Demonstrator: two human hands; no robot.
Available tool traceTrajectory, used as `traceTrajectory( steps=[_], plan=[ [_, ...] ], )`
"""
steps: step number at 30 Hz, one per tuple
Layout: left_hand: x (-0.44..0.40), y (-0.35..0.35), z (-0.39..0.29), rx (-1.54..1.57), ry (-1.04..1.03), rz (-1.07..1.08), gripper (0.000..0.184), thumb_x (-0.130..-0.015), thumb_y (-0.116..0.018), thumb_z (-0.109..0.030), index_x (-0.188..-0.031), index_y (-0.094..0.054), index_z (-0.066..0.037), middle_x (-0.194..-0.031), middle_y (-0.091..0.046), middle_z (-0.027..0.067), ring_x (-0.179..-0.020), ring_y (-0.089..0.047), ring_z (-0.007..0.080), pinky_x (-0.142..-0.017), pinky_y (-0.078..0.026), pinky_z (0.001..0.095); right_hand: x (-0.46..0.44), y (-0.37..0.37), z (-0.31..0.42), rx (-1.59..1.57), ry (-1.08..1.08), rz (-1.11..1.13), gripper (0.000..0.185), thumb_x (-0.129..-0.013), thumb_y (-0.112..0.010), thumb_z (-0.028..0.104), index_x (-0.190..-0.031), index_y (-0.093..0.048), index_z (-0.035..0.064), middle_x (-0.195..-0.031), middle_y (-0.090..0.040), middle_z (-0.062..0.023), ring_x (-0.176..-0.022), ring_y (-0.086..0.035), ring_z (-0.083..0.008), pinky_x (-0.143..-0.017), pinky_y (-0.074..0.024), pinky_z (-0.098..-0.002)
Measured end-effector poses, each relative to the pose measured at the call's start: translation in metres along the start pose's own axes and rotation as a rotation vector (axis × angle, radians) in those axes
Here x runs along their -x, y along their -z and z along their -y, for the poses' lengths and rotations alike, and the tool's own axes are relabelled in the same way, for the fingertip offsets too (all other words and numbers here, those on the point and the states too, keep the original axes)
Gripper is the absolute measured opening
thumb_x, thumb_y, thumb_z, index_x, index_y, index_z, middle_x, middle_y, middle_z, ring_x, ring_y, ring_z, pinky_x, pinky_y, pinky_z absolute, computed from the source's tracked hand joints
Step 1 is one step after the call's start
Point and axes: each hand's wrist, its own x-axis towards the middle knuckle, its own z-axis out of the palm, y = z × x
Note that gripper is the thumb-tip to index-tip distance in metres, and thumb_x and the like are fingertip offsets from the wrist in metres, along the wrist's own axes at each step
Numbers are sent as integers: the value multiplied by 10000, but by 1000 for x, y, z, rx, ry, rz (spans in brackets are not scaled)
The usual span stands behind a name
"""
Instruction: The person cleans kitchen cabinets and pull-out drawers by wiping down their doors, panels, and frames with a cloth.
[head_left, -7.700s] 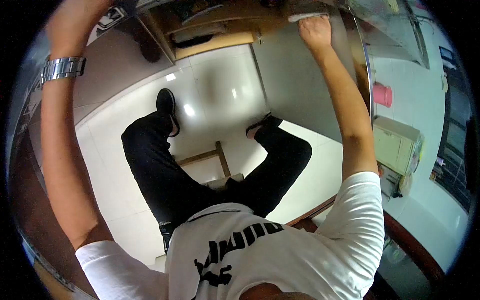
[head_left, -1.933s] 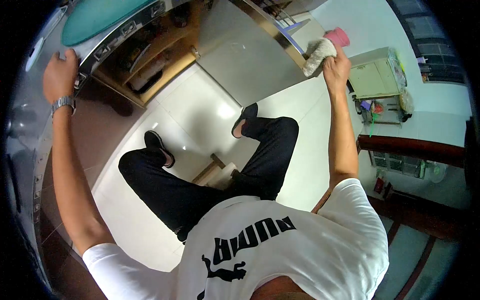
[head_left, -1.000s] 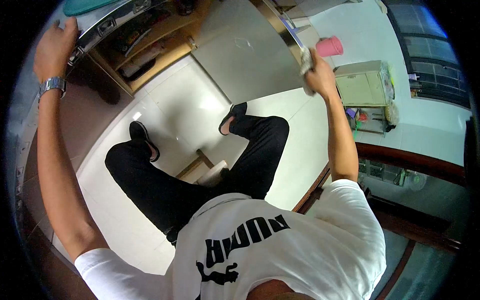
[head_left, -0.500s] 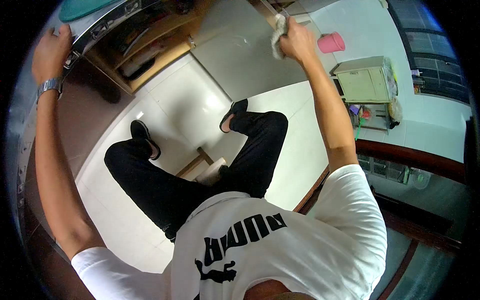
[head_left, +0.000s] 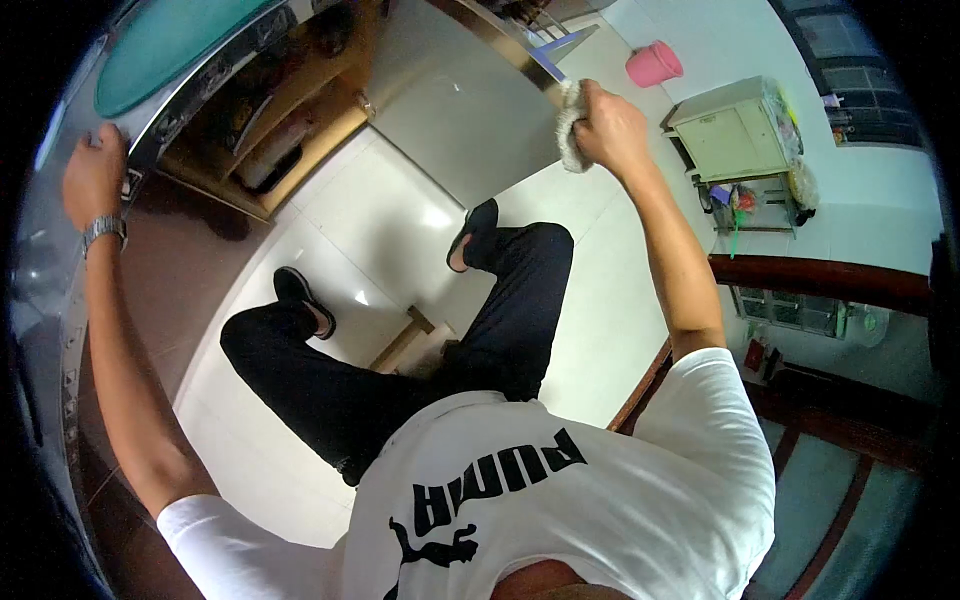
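Observation:
My right hand (head_left: 614,132) is closed around a whitish cloth (head_left: 573,138). The cloth is at the outer edge of an open grey cabinet door (head_left: 460,105); whether it presses on the door there, I cannot tell. On the left, my left hand (head_left: 96,182), with a metal watch (head_left: 103,230) on the wrist, is curled at the counter edge (head_left: 152,140). Its fingertips are partly hidden. A teal oval board (head_left: 165,50) lies on the counter just beyond that hand. Behind the door's hinge side, the wooden cabinet (head_left: 300,150) stands open with dark items inside.
My legs are spread over the white tiled floor (head_left: 370,230), with a small wooden stool (head_left: 405,345) between them. A pink bucket (head_left: 654,64) and a pale green cabinet (head_left: 735,130) stand to the right. A dark wooden frame (head_left: 820,282) is at my right side.
My right hand has moved down the view, toward me, with the cloth, along the door's outer edge. My left hand has shifted nearer along the counter. The view has tilted slightly.

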Motion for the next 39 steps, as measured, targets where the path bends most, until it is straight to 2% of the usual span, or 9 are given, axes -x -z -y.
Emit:
traceTrajectory(
  steps=[8,12,17,21,28,31,36,38,39],
  plan=[
    [8,13,-8,-8,8,3,547,-798,-400,-451,-1084,-621,-41,-1058,-604,237,-1011,-568,400,-862,-451,451,-96,-34,43,59,123,-180,190,-659,-615,124,-809,-611,7,-782,-664,-188,-715,-669,-313,-606,-526,-414],
    [15,26,-10,13,27,-11,539,-784,-410,-458,-1061,-631,-52,-1059,-612,220,-1003,-571,403,-853,-454,455,-132,-34,68,-32,56,-183,216,-672,-641,154,-833,-611,13,-803,-671,-188,-750,-674,-320,-624,-531,-422],
    [11,24,-8,42,99,66,549,-764,-413,-464,-1074,-625,-64,-1076,-603,222,-1007,-566,410,-861,-448,458,-96,-37,42,-163,71,-35,386,-721,-579,107,-1080,-488,-1,-954,-634,-205,-896,-627,-357,-724,-511,-448],
    [19,29,-14,99,91,-37,557,-765,-412,-459,-1097,-617,-62,-1084,-600,223,-1019,-562,407,-872,-443,454,-20,-7,0,-228,-3,107,550,-693,-521,47,-1238,-460,89,-1028,-609,-203,-973,-568,-382,-805,-458,-449],
    [11,13,-8,82,35,-20,560,-782,-404,-446,-1142,-599,-64,-1110,-591,220,-1039,-555,399,-888,-436,448,7,13,-9,-164,-55,155,498,-671,-507,49,-1169,-510,61,-912,-623,-226,-858,-592,-390,-724,-469,-474],
    [10,11,-8,48,35,-22,556,-789,-402,-447,-1143,-598,-66,-1113,-588,222,-1042,-553,400,-889,-436,448,-12,7,-2,-9,87,73,259,-668,-557,94,-904,-550,-12,-784,-642,-206,-721,-633,-366,-622,-498,-469],
    [11,16,-13,48,60,-20,546,-792,-406,-451,-1116,-612,-62,-1098,-587,240,-1040,-552,404,-889,-435,449,-75,-17,32,80,114,-15,282,-675,-591,144,-916,-586,-2,-770,-658,-178,-709,-652,-336,-612,-513,-454],
    [8,13,-9,48,43,35,541,-792,-406,-453,-1098,-620,-61,-1101,-584,243,-1046,-548,406,-891,-434,451,-114,-29,50,-24,70,-48,248,-665,-616,183,-827,-581,-2,-821,-645,-210,-762,-632,-363,-679,-502,-421],
    [6,12,-9,45,39,37,541,-792,-406,-453,-1098,-620,-61,-1101,-584,243,-1046,-548,406,-891,-434,451,-132,-25,62,-4,48,10,281,-714,-589,229,-904,-624,24,-837,-662,-164,-778,-647,-332,-687,-510,-414]
  ],
)
